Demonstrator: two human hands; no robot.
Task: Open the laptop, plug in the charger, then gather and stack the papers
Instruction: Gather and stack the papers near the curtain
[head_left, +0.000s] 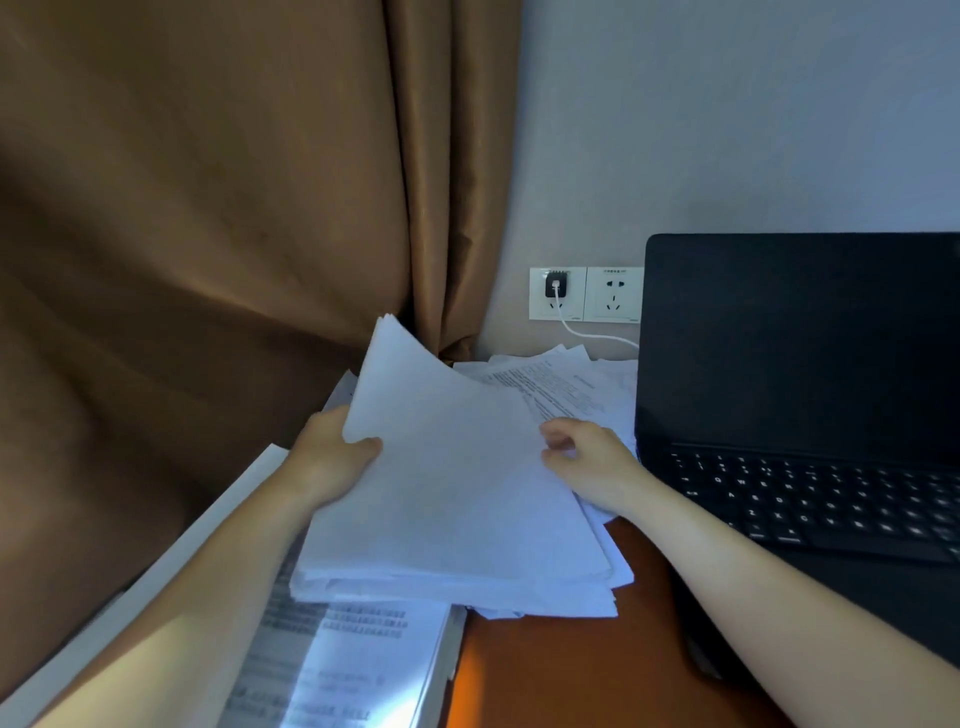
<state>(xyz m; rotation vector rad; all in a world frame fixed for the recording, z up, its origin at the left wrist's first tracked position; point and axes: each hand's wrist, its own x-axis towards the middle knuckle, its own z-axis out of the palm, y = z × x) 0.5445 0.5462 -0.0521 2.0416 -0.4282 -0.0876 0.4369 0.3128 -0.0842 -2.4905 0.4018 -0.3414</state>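
Observation:
A bundle of white papers (457, 483) is lifted at its far end above the desk. My left hand (332, 457) grips its left edge, thumb on top. My right hand (582, 457) pinches its right edge with curled fingers. More printed sheets (566, 384) lie loose behind it, and a thick printed stack (353, 665) lies under its near end. The black laptop (800, 395) stands open at the right, its screen dark. A black charger (556, 285) sits in the left wall socket, and its white cable (592, 332) runs toward the laptop.
A brown curtain (208, 234) hangs along the left side down to the desk. A second wall socket (614, 293) next to the charger has nothing in it. Bare brown desk (571, 670) shows between the printed stack and the laptop.

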